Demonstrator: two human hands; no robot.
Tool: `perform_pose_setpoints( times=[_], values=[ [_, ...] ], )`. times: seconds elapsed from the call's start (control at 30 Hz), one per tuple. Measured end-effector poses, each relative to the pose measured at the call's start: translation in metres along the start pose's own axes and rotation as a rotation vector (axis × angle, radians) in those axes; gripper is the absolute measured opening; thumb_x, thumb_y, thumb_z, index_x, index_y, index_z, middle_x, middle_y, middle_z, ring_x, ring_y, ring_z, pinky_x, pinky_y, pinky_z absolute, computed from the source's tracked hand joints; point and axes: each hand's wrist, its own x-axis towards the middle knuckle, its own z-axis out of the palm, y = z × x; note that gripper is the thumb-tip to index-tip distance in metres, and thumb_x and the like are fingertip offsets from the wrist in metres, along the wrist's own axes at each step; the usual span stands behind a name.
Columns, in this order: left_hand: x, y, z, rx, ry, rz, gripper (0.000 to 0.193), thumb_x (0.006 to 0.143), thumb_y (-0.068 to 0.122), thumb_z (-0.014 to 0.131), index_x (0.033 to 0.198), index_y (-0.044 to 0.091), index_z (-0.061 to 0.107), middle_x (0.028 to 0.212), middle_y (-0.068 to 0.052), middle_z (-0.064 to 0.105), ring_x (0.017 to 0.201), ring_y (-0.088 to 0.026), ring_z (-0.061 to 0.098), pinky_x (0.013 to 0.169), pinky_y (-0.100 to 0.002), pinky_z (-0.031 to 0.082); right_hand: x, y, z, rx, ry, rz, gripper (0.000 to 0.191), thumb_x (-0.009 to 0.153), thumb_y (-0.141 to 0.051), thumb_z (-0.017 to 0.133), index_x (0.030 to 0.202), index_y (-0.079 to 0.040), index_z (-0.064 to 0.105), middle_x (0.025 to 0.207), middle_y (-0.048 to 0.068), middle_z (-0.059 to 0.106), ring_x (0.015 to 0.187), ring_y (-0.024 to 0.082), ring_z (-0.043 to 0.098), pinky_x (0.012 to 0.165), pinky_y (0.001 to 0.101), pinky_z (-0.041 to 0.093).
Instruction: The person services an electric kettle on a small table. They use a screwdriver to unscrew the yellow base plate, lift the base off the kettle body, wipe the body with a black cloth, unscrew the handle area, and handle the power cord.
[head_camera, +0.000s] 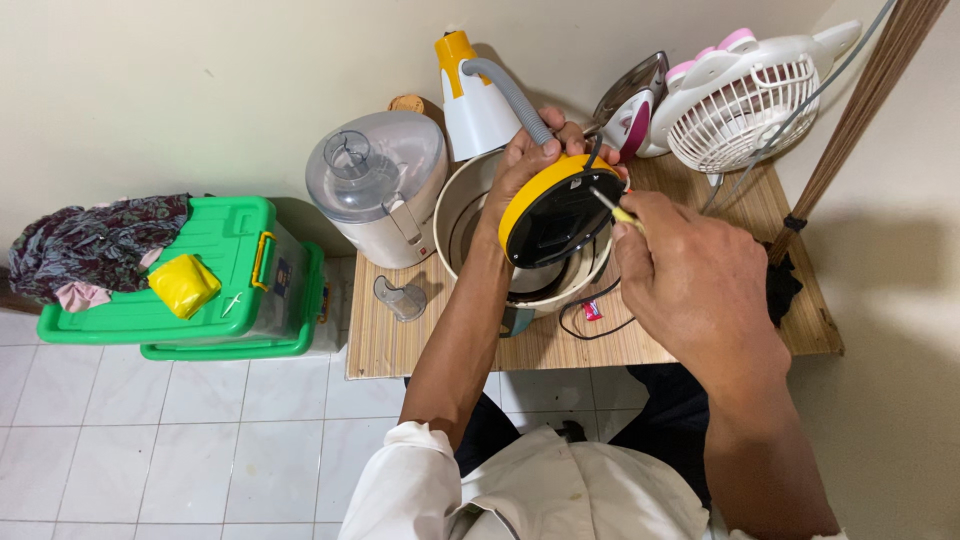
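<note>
My left hand (532, 160) grips the round yellow base (555, 212) of a desk lamp, tilted so its black underside faces me. The lamp's grey flexible neck (508, 92) runs up to a white and yellow shade (468, 90) behind. My right hand (690, 275) holds a thin screwdriver with a yellow handle (612, 206), its tip against the rim of the lamp base. Both hands are above a cream round pot (462, 215) on a low bamboo-topped table (420, 345).
A white food processor (378, 185) stands left of the pot, a small clear cup (400, 297) before it. A clothes iron (630, 105) and white fan (745, 95) sit at the back right. A green-lidded box (225, 275) with cloth and a yellow packet sits on the tiled floor.
</note>
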Motion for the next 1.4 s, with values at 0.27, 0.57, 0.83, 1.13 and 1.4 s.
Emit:
perform_pose_setpoints(
  times=[0.27,0.57,0.83,1.13,1.4],
  values=[
    [0.000,0.001,-0.002,0.002,0.005,0.003,0.033,0.100,0.011,0.072,0.126,0.009,0.053,0.102,-0.011,0.064,0.117,-0.041,0.065,0.107,-0.066,0.052,-0.003,0.002,0.005,0.093,0.024,-0.021,0.029,0.100,-0.014,0.064,0.126,-0.006,0.071,0.094,0.015,0.073,0.072,0.033,0.070,0.065,0.0430,0.054],
    [0.003,0.002,-0.002,-0.017,-0.017,-0.015,0.029,0.101,0.012,0.073,0.124,0.009,0.055,0.102,-0.009,0.064,0.118,-0.040,0.065,0.111,-0.066,0.050,-0.001,0.009,0.010,0.132,0.052,-0.059,0.030,0.101,-0.013,0.060,0.128,-0.005,0.070,0.102,0.018,0.074,0.074,0.035,0.069,0.066,0.0444,0.054],
    [0.001,0.002,0.003,-0.024,-0.021,-0.005,0.031,0.101,0.013,0.073,0.126,0.009,0.055,0.102,-0.009,0.064,0.118,-0.039,0.065,0.110,-0.065,0.051,0.000,0.015,0.014,0.175,-0.100,0.052,0.026,0.108,-0.018,0.053,0.130,-0.005,0.049,0.079,0.019,0.067,0.073,0.042,0.067,0.066,0.0509,0.049],
    [0.001,0.004,0.004,-0.038,-0.018,0.014,0.026,0.103,0.015,0.072,0.124,0.007,0.057,0.098,-0.008,0.064,0.112,-0.037,0.065,0.103,-0.056,0.053,-0.001,0.026,0.048,0.966,-0.107,0.116,0.036,0.107,-0.007,0.047,0.142,-0.004,0.042,0.089,0.006,0.058,0.069,0.013,0.053,0.064,0.0289,0.048],
    [0.000,0.003,0.005,-0.087,-0.106,0.057,0.022,0.109,0.017,0.062,0.129,0.010,0.057,0.107,-0.007,0.063,0.114,-0.033,0.065,0.111,-0.062,0.051,-0.007,0.020,0.075,1.238,-0.054,0.255,0.032,0.109,-0.008,0.045,0.141,-0.001,0.047,0.082,0.006,0.055,0.070,0.010,0.051,0.067,0.0252,0.048]
  ],
)
